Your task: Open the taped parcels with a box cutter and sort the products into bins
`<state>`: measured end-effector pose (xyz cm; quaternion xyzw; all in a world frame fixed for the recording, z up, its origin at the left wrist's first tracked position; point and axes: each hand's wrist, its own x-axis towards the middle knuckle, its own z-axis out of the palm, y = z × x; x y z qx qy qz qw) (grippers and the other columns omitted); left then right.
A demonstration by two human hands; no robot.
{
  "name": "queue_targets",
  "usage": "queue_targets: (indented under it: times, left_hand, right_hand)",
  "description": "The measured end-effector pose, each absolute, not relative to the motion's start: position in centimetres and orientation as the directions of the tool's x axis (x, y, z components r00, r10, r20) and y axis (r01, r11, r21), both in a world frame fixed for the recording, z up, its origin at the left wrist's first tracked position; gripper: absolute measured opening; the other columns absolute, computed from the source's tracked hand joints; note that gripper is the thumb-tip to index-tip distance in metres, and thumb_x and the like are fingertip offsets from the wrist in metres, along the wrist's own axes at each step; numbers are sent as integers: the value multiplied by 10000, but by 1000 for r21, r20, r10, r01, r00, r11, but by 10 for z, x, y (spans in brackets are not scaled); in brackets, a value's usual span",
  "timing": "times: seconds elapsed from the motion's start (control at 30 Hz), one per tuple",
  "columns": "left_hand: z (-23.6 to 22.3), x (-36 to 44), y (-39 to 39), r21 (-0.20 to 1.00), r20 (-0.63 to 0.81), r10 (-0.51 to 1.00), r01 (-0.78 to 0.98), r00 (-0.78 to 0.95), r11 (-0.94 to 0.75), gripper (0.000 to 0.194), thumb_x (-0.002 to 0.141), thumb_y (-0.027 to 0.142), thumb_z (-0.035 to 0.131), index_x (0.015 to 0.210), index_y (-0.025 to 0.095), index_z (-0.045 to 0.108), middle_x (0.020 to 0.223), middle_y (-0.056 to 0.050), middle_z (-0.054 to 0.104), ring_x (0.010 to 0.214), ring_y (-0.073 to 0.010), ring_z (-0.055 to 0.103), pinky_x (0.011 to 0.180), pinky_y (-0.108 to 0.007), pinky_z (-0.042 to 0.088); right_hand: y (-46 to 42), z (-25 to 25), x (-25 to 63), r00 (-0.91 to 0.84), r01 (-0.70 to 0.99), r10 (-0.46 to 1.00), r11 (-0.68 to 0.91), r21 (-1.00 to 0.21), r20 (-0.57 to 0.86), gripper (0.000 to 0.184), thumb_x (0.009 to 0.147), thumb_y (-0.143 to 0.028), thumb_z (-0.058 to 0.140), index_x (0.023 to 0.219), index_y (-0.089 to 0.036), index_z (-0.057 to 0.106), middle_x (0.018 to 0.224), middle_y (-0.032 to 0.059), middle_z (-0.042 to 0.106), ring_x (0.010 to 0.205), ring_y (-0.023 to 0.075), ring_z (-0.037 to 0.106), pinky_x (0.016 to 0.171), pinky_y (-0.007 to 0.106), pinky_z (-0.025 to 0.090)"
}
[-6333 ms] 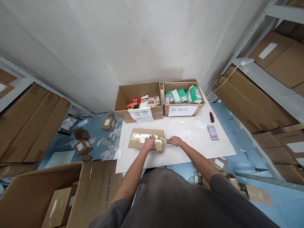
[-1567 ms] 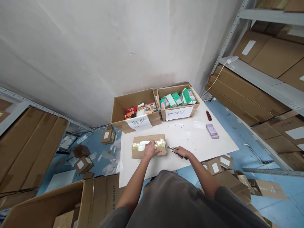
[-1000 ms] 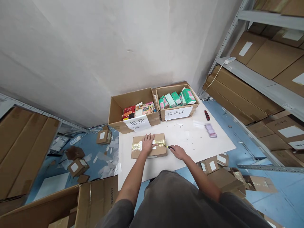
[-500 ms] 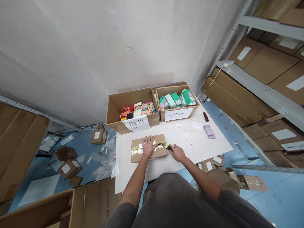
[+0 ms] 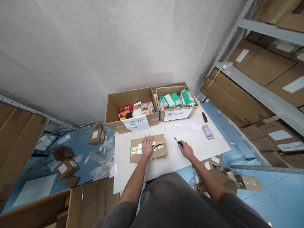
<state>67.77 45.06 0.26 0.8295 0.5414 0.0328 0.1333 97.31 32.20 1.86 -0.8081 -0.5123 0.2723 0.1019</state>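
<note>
A flat cardboard box (image 5: 136, 158) lies on the white table (image 5: 125, 177) in front of me, with shiny tape and white labels along its top. A dark slit runs through the tape at its right part. My left hand (image 5: 147, 147) lies flat on the box with its fingers spread. To the right of the box, apart from it, my right hand (image 5: 186, 150) is closed around a yellow and black utility knife (image 5: 179, 142). The blade points up and to the left, over the table.
Behind the box stand two open cartons with handwritten paper signs: one carton (image 5: 114, 125) of books and small packs, another (image 5: 197, 107) of green boxes. A red and black cutter (image 5: 204, 117) lies at right, near a blurred pinkish item (image 5: 208, 132). Loaded shelves (image 5: 256, 91) rise on the right.
My right hand has drawn the utility knife off the box's right edge, to the right. The slit in the tape shows more plainly. My left hand stays on the box.
</note>
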Motion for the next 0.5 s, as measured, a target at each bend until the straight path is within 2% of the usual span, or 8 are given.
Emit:
queue_targets:
  times: [0.1,0.17,0.23,0.3,0.4,0.5]
  left_hand:
    - [6,681,450,254,-89,915,898,392,-360,746,959,667,477,1603,300,387,1666,-81,383,1601,-346,118,1265,-529,158]
    - [9,686,448,258,-108,927,911,359,-322,755,952,675,477,1602,301,387,1665,-79,386,1597,-347,133,1264,-532,160]
    - [13,690,445,263,-128,943,927,308,-267,778,943,688,473,1603,285,386,1672,-90,373,1590,-358,151,1259,-536,162]
    - [18,693,441,266,-156,963,948,221,-175,815,924,712,477,1597,258,398,1682,-122,343,1574,-396,173,1242,-560,175]
    - [25,690,432,251,-236,966,967,105,-44,830,881,729,524,1569,273,439,1674,-168,334,1519,-459,260,1187,-615,231]
    - [27,685,414,261,-301,945,964,129,-49,775,893,682,543,1567,318,428,1661,-184,338,1471,-438,352,1153,-625,275]
  right_hand:
    - [318,-5,923,278,507,846,-531,-679,-454,475,1014,-590,437,1339,-251,513,1047,62,709,920,242,688,798,307,488]
    - [318,-22,885,285,321,825,-562,-763,-488,543,931,-621,559,1311,-239,492,1082,61,719,978,242,689,829,303,508]
    - [324,-34,861,335,208,812,-559,-803,-479,618,869,-622,629,1310,-223,458,1147,86,712,1036,249,687,844,302,522]
    - [340,-37,857,386,208,796,-568,-796,-466,653,842,-625,643,1307,-218,432,1160,100,704,1042,256,691,834,306,533]
    - [384,-27,875,460,326,751,-640,-696,-474,653,841,-628,619,1309,-226,404,1133,94,700,1024,262,691,830,318,531]
    - [437,-9,893,506,409,744,-653,-637,-437,603,871,-587,602,1306,-221,403,1179,124,685,1088,271,673,841,316,514]
